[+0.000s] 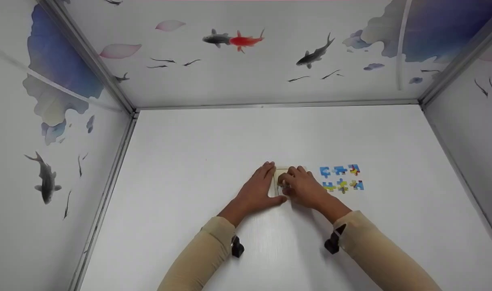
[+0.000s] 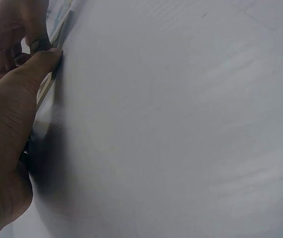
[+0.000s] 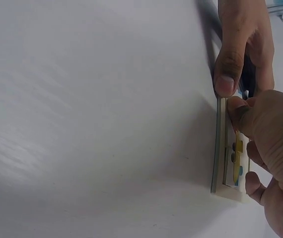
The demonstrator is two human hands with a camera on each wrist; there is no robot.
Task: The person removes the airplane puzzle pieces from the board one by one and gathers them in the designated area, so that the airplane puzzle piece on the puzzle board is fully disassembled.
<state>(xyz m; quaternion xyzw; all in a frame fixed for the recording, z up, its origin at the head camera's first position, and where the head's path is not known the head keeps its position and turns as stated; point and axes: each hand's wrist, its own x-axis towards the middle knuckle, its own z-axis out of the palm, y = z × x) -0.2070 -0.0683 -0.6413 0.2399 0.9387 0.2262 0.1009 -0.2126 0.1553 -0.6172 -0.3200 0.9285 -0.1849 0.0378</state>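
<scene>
A shallow pale wooden puzzle tray (image 1: 283, 167) lies flat between the two hands. Along its left side rest the straight fingers of my left hand (image 1: 256, 190), and that thumb presses on the near edge, as the right wrist view also shows. Over the inside of the tray, my right hand (image 1: 306, 188) has its fingers curled down and thumb bent, pinching a puzzle piece that they mostly hide. Beside this thumb, a yellow and blue puzzle piece (image 3: 238, 153) shows inside the tray.
Right of the tray, several loose blue and yellow puzzle pieces (image 1: 341, 185) lie in two rows. The white tabletop (image 1: 205, 153) is bounded by printed panels, with a metal rail (image 1: 262, 106) along the back. A dark wrist camera (image 1: 237, 247) sits below the left cuff.
</scene>
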